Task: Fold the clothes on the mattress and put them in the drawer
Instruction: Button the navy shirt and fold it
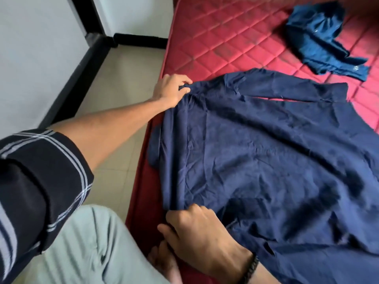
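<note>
Navy shirt (266, 160) lies spread on the red quilted mattress (215, 37), its near side along the mattress edge by the tiled floor (114, 95). Left hand (171, 90) pinches the far corner of that side, probably the shoulder or collar end. Right hand (196, 226) grips the near corner at the hem, fingers curled into the cloth. Second garment, a crumpled blue piece (320, 37), sits well apart toward the far side of the mattress, unfolded. No drawer in view.

Judged step: first lengthwise fold of the shirt, both corners of one side held.

To do it well:
- keep the edge between the two hands taut so it travels as one straight line
- lift low, carry the side across toward the middle, lay it parallel to the seam
- body cloth shows wrinkles; smooth flat before the next fold
- watch the overhang at the mattress edge, cloth could slide floorward
</note>
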Tool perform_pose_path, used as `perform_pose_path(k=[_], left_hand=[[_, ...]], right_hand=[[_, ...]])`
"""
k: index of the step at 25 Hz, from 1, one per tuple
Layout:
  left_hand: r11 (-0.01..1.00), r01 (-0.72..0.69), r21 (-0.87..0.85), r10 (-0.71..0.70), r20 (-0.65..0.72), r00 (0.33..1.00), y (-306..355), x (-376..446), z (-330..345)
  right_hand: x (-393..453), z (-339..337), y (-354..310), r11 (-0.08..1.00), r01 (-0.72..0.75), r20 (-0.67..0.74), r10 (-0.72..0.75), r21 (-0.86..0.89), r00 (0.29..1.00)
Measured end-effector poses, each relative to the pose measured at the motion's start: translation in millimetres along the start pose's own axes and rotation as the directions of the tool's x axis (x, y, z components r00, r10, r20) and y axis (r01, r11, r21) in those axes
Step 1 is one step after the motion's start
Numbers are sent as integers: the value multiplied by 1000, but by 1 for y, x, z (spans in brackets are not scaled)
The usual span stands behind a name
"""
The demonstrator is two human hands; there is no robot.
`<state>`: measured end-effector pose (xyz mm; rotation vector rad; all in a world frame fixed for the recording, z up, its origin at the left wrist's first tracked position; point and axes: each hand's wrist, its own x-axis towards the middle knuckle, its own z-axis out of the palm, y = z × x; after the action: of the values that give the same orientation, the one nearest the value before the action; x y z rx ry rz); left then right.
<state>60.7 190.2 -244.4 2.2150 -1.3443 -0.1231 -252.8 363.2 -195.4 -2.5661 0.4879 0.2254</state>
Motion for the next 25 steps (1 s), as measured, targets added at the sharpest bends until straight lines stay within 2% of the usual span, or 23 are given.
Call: perform_pose_path(k=[3, 5, 7, 9, 11, 12, 14, 16, 17, 18, 20, 23, 25], left_hand=[[993, -24, 114, 25, -4, 1000, -17, -5, -10], [977, 10, 212, -18, 33, 999, -16, -8, -14], [975, 6, 223, -18, 56, 998, 5, -24, -16], [979, -158, 130, 146, 95, 985, 42, -64, -10], [937, -348, -13, 346, 133, 929, 81, -126, -1], [906, -415, -87, 424, 144, 894, 101, -162, 7], [846, -504, -177, 532, 202, 822, 148, -238, 29], [822, -553, -137, 566, 300, 768, 181, -296, 44], [815, -571, -102, 569, 332, 752, 191, -316, 47], [809, -583, -76, 571, 337, 749, 197, -330, 48], [802, -595, -47, 579, 302, 757, 205, -343, 46], [856, -517, 12, 487, 317, 813, 205, -351, 40], [898, -437, 56, 397, 327, 858, 208, -356, 39]], right_hand=[[9, 16, -11, 998, -43, 80, 39, 43, 996], [10, 23, -13, 997, -64, 137, 57, 48, 989], [0, 21, -9, 977, -76, 126, 52, 197, 991], [-22, 7, 1, 907, -48, -20, 62, 419, 998], [-48, -8, 29, 889, -10, -255, 142, 458, 957], [-66, -16, 50, 904, -34, -360, 203, 425, 910], [-118, -31, 106, 931, -178, -491, 323, 320, 809], [-174, -40, 162, 908, -378, -497, 416, 181, 761], [-202, -38, 185, 870, -479, -438, 479, 120, 760], [-226, -35, 200, 821, -567, -359, 552, 72, 753], [-265, -25, 218, 724, -687, -270, 674, 59, 687], [-287, -27, 247, 620, -785, -342, 737, 1, 582], [-291, -44, 265, 577, -815, -411, 732, -51, 543]])
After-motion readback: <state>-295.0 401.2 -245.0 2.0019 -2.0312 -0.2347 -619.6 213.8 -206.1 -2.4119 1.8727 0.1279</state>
